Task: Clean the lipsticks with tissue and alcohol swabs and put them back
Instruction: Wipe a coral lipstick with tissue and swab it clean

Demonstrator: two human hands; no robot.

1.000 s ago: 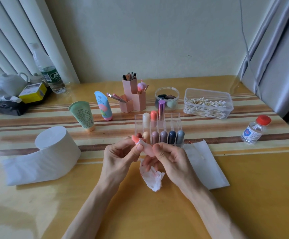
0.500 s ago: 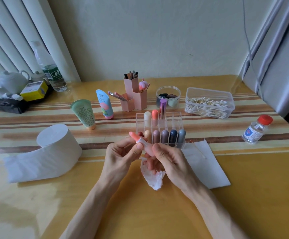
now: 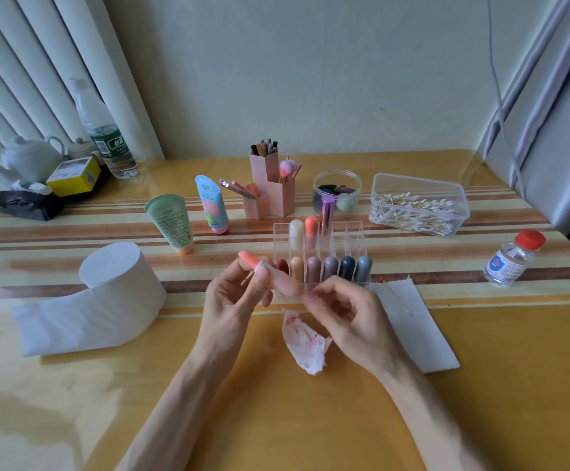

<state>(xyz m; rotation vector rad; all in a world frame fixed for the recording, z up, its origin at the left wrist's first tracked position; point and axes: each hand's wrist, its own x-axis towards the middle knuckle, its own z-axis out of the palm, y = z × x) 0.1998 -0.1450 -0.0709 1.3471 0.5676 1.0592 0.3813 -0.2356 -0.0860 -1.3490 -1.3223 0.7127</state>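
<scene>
My left hand [image 3: 236, 297] pinches an uncapped pink lipstick [image 3: 282, 283] near its collar, and the coral tip [image 3: 248, 259] points up and to the left. The curled fingers of my right hand [image 3: 341, 314] meet the lipstick's lower end. A crumpled tissue with red stains [image 3: 305, 341] sits just under both hands; I cannot tell whether my right hand holds it. Right behind the hands stands a clear organizer [image 3: 355, 232] with several capped lipsticks in its slots.
A flat tissue sheet [image 3: 412, 328] lies to the right, with an alcohol bottle with a red cap [image 3: 511, 260] and a box of cotton swabs [image 3: 419, 205] further right. A tissue roll [image 3: 114, 283] is on the left. Two tubes [image 3: 171, 222], pink holders [image 3: 270, 192] and a jar [image 3: 336, 190] stand behind.
My right fingers have slid from the middle of the lipstick to its lower end. The lipstick tip has risen a little in my left hand.
</scene>
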